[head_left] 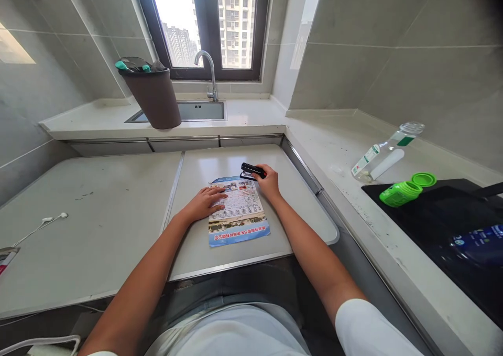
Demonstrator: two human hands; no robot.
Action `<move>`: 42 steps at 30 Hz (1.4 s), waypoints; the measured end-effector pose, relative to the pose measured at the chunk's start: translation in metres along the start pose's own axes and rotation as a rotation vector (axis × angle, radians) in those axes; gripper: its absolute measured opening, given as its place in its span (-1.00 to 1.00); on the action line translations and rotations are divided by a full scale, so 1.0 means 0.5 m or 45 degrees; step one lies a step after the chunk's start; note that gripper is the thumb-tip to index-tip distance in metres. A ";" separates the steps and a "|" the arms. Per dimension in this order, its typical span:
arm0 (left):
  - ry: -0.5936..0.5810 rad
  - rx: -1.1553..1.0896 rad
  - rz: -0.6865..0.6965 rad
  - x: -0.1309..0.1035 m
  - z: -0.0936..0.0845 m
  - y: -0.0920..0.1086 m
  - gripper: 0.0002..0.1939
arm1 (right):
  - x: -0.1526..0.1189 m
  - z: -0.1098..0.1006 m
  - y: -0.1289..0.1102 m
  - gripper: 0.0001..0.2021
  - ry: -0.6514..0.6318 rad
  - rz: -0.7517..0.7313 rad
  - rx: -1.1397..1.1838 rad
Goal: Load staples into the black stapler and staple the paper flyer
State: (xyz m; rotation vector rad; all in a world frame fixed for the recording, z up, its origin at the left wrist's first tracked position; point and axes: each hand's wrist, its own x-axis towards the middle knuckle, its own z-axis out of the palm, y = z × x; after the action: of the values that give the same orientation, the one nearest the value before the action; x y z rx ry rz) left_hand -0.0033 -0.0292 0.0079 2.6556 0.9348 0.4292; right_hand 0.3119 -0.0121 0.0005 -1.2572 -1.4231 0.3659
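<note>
A printed leaflet [239,213] with small pictures, text and a blue band lies flat on the folding table [231,264]. My left hand [202,204] rests on the leaflet's left edge, palm down with the fingers stretched out. In my right hand [269,182] is a black stapler [251,169], gripped at its rear end with the fingers wrapped round it. The stapler sits at the leaflet's far right corner. Whether paper lies between its jaws I cannot make out.
White earphones [47,220] lie on the table's left half. Behind stand a brown bin [151,96], a sink [200,110] and a faucet [212,78]. On the right counter are a clear bottle [379,159], a green open-lidded container [401,193] and a dark blue bottle [477,246].
</note>
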 end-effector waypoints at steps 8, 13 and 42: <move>0.115 0.093 -0.248 -0.024 0.000 -0.071 -0.49 | 0.027 -0.039 0.062 -0.69 -0.085 0.078 -0.132; 0.166 0.114 -0.339 -0.027 -0.002 -0.081 -0.44 | 0.018 -0.041 0.047 -0.60 -0.499 -0.038 0.042; 0.004 0.061 0.109 -0.008 0.005 0.023 -0.52 | -0.007 -0.054 -0.022 -0.65 -0.838 -0.293 0.003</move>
State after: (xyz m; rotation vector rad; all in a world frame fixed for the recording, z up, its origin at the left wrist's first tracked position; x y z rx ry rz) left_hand 0.0010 -0.0408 0.0089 2.7469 0.8450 0.4353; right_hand 0.3288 -0.0305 0.0158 -0.9906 -2.0979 0.6599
